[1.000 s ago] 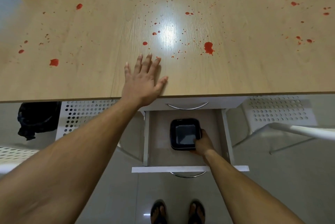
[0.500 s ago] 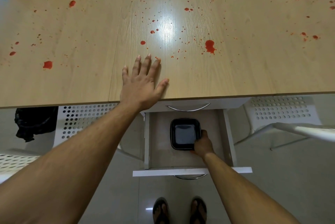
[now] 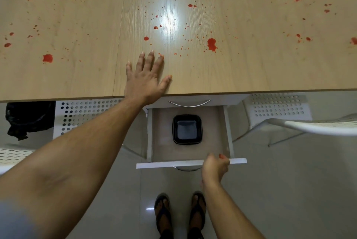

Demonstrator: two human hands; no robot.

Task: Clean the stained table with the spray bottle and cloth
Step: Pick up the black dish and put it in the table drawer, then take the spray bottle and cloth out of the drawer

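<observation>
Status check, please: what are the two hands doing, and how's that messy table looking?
Left hand flat on table. Right hand at open drawer front, grip unclear. Red stains unwiped. No spray bottle or cloth in view.

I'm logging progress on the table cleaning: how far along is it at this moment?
Done: nothing on the table itself; red stains lie all over it. In hand: the left hand lies flat near the table's edge, and the right hand is at the open drawer's front, which holds only a black tray. Left: no spray bottle or cloth is in view, so finding them, spraying and wiping remain.
</observation>
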